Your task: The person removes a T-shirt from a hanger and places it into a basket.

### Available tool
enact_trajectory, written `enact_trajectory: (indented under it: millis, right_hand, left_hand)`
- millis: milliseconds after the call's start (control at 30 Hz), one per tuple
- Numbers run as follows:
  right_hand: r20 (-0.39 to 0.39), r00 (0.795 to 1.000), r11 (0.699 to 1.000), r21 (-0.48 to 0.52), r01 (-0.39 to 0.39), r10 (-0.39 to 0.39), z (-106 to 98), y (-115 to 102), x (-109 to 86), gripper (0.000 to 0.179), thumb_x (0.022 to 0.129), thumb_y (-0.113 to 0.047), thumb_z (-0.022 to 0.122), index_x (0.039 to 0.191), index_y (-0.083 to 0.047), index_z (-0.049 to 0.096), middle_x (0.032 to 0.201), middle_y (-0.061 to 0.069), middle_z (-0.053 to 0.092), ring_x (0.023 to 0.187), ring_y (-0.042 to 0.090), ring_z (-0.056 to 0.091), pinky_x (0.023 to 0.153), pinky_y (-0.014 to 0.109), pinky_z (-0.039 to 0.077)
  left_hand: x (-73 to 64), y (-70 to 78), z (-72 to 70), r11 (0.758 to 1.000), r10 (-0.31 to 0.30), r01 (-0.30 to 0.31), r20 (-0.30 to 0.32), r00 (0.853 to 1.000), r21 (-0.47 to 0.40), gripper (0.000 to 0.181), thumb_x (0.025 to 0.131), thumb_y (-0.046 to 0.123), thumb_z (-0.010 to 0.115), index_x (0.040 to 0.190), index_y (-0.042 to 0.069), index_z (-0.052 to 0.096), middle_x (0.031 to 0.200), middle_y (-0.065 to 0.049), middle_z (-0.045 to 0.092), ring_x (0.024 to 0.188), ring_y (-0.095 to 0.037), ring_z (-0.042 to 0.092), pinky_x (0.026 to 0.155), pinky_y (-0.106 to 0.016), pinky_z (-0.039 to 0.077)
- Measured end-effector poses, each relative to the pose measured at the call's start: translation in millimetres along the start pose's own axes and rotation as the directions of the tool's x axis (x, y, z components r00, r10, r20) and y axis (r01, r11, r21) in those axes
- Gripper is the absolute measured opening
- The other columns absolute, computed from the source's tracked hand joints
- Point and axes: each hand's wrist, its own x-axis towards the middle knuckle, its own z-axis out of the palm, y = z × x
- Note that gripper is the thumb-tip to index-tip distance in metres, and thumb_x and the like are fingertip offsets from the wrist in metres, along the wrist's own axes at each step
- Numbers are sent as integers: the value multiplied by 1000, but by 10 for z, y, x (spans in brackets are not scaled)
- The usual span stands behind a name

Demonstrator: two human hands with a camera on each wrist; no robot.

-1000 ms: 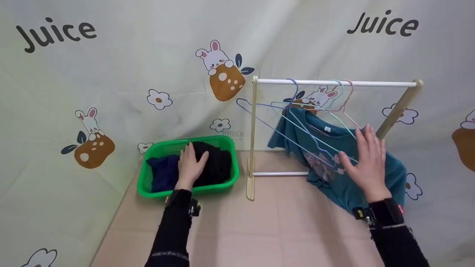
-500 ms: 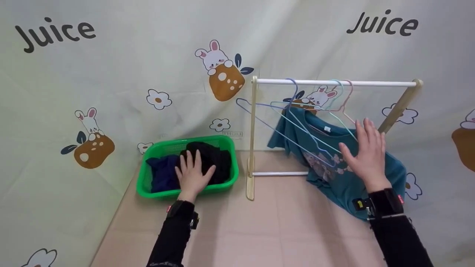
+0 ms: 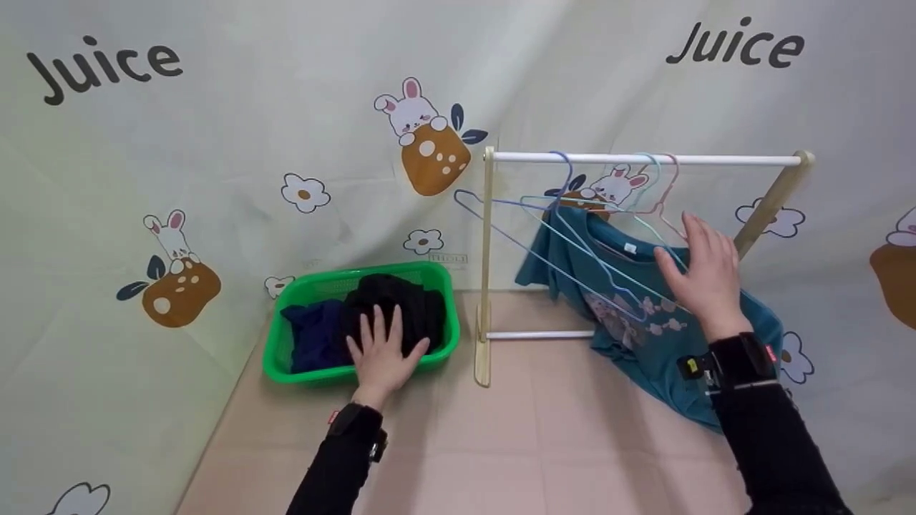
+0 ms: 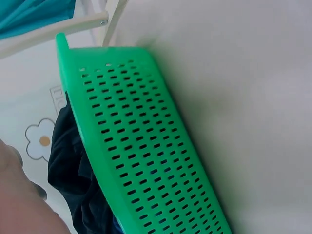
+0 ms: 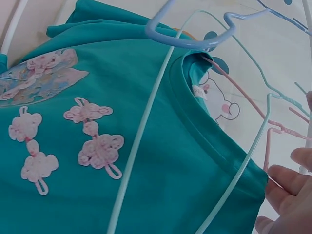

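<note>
My left hand, fingers spread, is over the near rim of a green basket, its fingertips overlapping black clothing in the head view. Dark blue clothing lies beside the black in the basket. A teal T-shirt hangs tilted from a pink hanger, which runs inside its neck opening. At the shirt's right shoulder is my right hand, fingers extended and thumb apart; the right wrist view has its fingertips right by the shoulder edge and the pink hanger.
A blue hanger and a mint green hanger hang in front of the shirt. All hangers hook over the white top bar of a small wooden-sided rack. A printed cloth backdrop stands behind; the basket is left of the rack.
My left hand has drawn back from the clothes toward the basket's near rim and slightly right, its fingers spreading. My right hand has risen a little along the shirt's shoulder.
</note>
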Motion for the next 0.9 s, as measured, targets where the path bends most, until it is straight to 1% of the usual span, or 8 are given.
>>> enact_trajectory:
  millis: [133,233,333,533,700,800,900]
  right_hand:
    - [26,999,999,11,-40,39,-12,-30,85,68,101,-42,52,155,-9,30,153,20,38,130,43,36,113,59,19]
    - [46,996,997,17,-71,70,-27,-49,144,67,102,-45,49,156,-9,29,151,21,40,128,43,37,111,61,22]
    - [71,994,995,35,-91,89,-41,-64,213,67,103,-47,44,157,-10,27,151,21,41,131,44,37,111,62,23]
    - [143,985,993,53,-108,100,-67,-95,365,66,105,-46,39,157,-8,26,146,24,45,130,44,41,106,63,31]
    - [206,971,988,77,-136,117,-84,-118,497,60,106,-40,39,153,-4,32,139,26,50,123,44,48,102,62,38]
    - [222,966,984,91,-155,132,-86,-134,552,58,106,-40,40,149,-2,39,134,27,53,115,43,51,99,60,41]
    - [236,959,974,123,-190,157,-81,-149,597,58,106,-43,40,146,-2,42,129,25,56,111,40,54,97,57,44]
  left_hand:
    - [-51,45,44,1000,22,-22,-11,1000,-2,88,93,68,48,160,20,17,164,-17,8,149,-41,-1,111,-68,-2]
    - [-86,102,68,998,57,-57,-37,998,-19,88,92,67,49,159,17,23,163,-20,13,148,-44,4,110,-70,0]
    - [-113,163,90,995,99,-101,-63,993,-23,87,92,67,50,158,15,28,162,-21,17,147,-46,9,109,-72,4]
    - [-157,271,107,988,153,-153,-56,987,8,85,91,64,54,157,16,29,162,-20,18,147,-45,10,108,-72,7]
    - [-200,321,125,984,180,-180,-48,983,7,84,91,62,55,157,16,30,161,-20,19,147,-45,11,109,-72,8]
    - [-233,338,155,981,194,-194,-49,980,-3,84,91,61,56,157,15,31,161,-21,20,146,-46,12,108,-72,8]
    - [-263,364,184,978,208,-209,-47,977,-14,84,91,60,57,156,14,31,161,-21,20,146,-46,12,108,-73,9]
